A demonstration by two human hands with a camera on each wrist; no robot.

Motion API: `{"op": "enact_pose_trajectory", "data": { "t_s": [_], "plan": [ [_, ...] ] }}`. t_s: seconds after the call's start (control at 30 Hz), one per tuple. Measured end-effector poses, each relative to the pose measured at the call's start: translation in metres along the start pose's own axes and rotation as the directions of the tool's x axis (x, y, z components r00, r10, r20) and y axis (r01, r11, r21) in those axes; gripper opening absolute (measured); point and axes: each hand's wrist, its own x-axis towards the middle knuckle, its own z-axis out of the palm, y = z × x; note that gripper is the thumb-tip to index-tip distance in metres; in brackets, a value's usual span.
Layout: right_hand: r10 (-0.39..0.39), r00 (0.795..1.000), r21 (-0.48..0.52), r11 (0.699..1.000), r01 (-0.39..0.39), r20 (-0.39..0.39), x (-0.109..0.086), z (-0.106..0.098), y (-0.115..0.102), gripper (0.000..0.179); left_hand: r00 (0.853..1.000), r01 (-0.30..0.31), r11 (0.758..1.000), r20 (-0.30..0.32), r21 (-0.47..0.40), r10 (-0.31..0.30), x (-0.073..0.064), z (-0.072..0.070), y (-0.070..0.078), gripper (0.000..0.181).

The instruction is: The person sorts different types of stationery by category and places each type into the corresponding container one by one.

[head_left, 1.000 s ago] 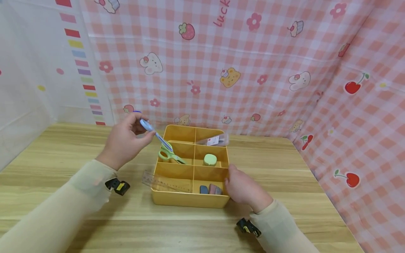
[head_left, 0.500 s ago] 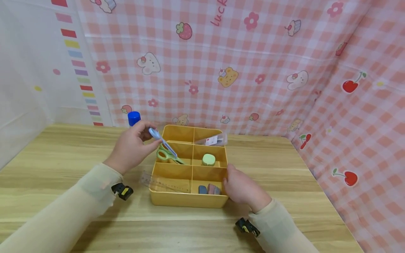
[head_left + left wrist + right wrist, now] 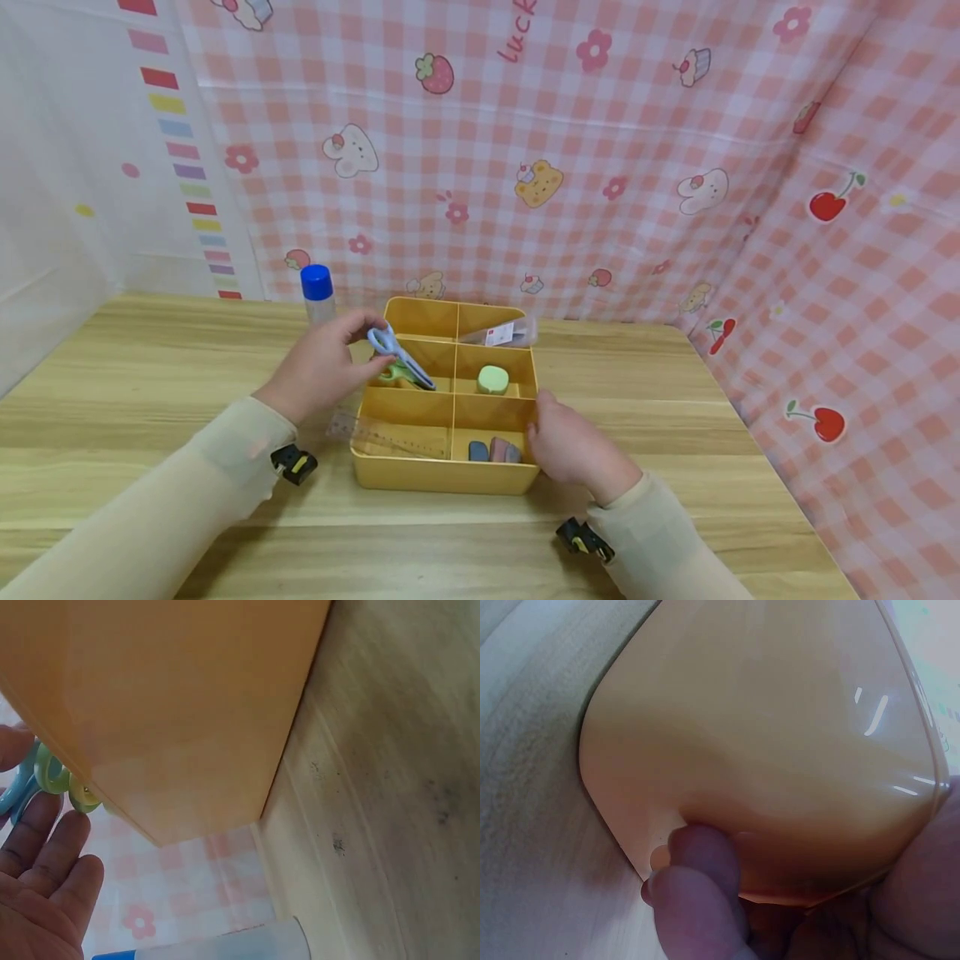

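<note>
My left hand (image 3: 318, 367) pinches a pair of light blue scissors (image 3: 411, 365) by the handle. Their blades point down into the middle-left compartment of a yellow divided box (image 3: 446, 477). Green scissors (image 3: 51, 771) lie in that compartment, close beside the blue pair and partly hidden. At the box's right side, my right hand (image 3: 573, 446) holds the wall; fingertips (image 3: 705, 859) lie against its outer face and the thumb is at the rim. A clear ruler (image 3: 397, 437) leans out of the front-left compartment. A small green square-shaped item (image 3: 492, 380) sits in the middle-right one.
A glue stick (image 3: 317, 285) with a blue cap stands behind the left hand, left of the box. Small erasers (image 3: 477, 451) lie in the front-right compartment, and a clear labelled packet (image 3: 498, 334) in the back-right one. Checkered cloth (image 3: 480, 167) hangs behind the wooden table (image 3: 675, 392).
My left hand has moved right and down, lowering the blue scissors into the middle-left compartment over the green pair. The glue stick has come into view behind it. My right hand stays at the box.
</note>
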Motion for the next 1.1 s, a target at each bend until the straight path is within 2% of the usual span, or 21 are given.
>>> {"op": "enact_pose_trajectory", "data": {
  "t_s": [0.17, 0.4, 0.6, 0.9, 1.1],
  "plan": [
    [-0.005, 1.0, 0.0, 1.0, 0.005, -0.003, -0.0002, 0.0003, 0.0, 0.042, 0.999, -0.007, 0.998, 0.034, 0.062, 0.005, -0.002, -0.0004, -0.0006, 0.027],
    [0.011, 1.0, 0.015, 1.0, -0.011, 0.003, -0.0009, -0.0002, -0.0005, 0.043, 0.997, -0.025, 0.995, 0.077, 0.098, 0.018, -0.003, -0.0016, -0.0016, 0.028],
    [0.012, 1.0, 0.02, 1.0, -0.012, 0.002, -0.0014, -0.0006, -0.0009, 0.044, 0.996, -0.04, 0.988, 0.086, 0.147, 0.028, -0.0033, -0.0013, -0.0011, 0.032],
    [0.013, 1.0, 0.023, 1.0, -0.013, 0.006, -0.0012, -0.0004, -0.0004, 0.043, 0.99, -0.114, 0.972, 0.099, 0.205, 0.095, -0.0015, 0.0009, -0.0026, 0.034],
    [0.013, 1.0, 0.027, 1.0, -0.013, 0.01, -0.0002, -0.0001, 0.0, 0.043, 0.988, -0.122, 0.969, 0.123, 0.215, 0.098, 0.0006, 0.0014, -0.0027, 0.035]
  ]
}}
